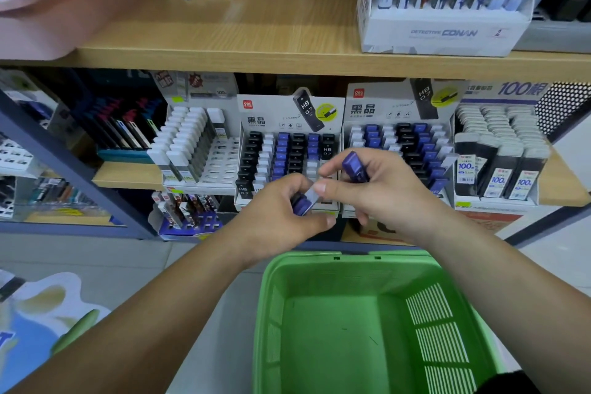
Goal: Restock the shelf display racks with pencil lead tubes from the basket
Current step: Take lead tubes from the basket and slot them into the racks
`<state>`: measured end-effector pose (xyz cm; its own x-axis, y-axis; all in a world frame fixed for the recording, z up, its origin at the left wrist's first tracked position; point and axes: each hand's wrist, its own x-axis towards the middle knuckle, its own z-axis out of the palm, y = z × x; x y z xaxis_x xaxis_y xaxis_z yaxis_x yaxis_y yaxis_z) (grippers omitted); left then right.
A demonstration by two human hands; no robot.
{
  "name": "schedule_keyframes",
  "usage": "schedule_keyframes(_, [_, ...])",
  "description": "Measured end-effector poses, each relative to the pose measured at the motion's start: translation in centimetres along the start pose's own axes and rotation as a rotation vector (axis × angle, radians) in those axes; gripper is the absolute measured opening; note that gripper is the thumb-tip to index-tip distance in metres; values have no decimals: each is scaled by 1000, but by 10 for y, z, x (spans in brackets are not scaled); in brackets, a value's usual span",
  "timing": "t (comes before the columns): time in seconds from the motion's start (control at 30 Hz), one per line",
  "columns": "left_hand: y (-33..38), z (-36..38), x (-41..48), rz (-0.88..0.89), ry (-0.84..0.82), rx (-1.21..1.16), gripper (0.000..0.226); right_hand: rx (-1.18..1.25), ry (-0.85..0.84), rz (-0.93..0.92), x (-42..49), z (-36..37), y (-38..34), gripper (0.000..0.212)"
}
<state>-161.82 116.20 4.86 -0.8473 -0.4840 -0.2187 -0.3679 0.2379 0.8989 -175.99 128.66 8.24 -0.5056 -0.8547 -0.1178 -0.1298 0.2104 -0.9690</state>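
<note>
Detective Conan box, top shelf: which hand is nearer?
Right. The right hand, gripping a blue lead tube, is below the left end of the Detective Conan box; the left hand, holding blue lead tubes, is lower and farther left.

The basket is being shown in bright green with slit-patterned walls. A dark blue tube and a blue-capped tube with a pale grey body are being presented. Columns of black, white and blue caps are being displayed in the pale grey rack. The shelf is being rendered in light wood grain, the bin in dusty pink.
</note>
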Motion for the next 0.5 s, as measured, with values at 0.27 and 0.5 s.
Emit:
schedule_keyframes(0.27, [5, 1, -1, 48, -60, 55, 26, -138, -113, -194, 3, 4, 6, 7])
schedule_keyframes(0.5, [8, 0, -1, 12, -107, -51, 31, -129, -224, -160, 3, 4, 9, 14])
